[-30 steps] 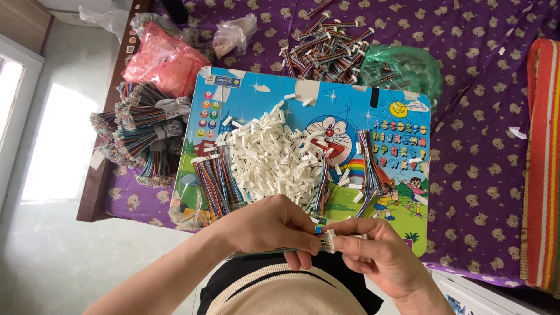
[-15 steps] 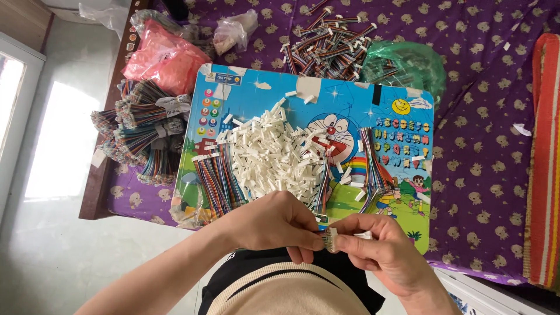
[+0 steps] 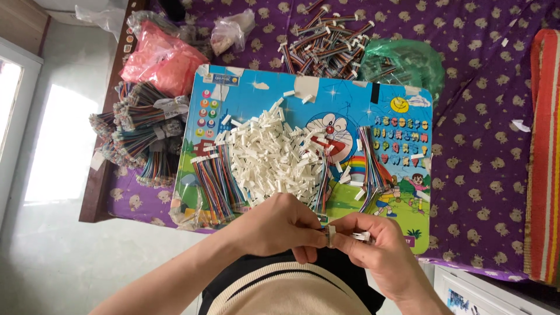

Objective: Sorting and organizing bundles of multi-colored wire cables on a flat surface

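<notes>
Head view, one moment, items as seen.

1. Left hand (image 3: 274, 224): fingers curled shut around the end of a small white connector (image 3: 331, 235); whatever wire it grips is hidden under the fingers.
2. Right hand (image 3: 379, 251): fingers pinched closed on the same connector from the other side, with a few more small white pieces (image 3: 363, 236) tucked against the fingers. The connector sits between the two hands, just above the near edge of the board; its shape is too small to make out.
3. Cartoon board (image 3: 402, 116): flat, glossy, rectangular, bright blue print; its near edge is partly covered by both hands.
4. Heap of white connectors (image 3: 274, 157): small, hard, blocky plastic pieces piled at the board's middle.
5. Multicoloured wire bundle (image 3: 216, 184): thin striped leads, on the board's left part.
6. Second wire bundle (image 3: 370, 160): same kind, right of the heap.
7. Loose wired leads (image 3: 326, 44): scattered on the purple patterned cloth (image 3: 484, 169) beyond the board.
8. Green plastic bag (image 3: 408, 61): crumpled, translucent, contents unclear.
9. Pink plastic bag (image 3: 160, 58): crumpled, contents unclear.
10. Tied wire bundles (image 3: 137, 134): at the left edge, partly overhanging.
11. Striped fabric (image 3: 542, 157): cut off at right.
</notes>
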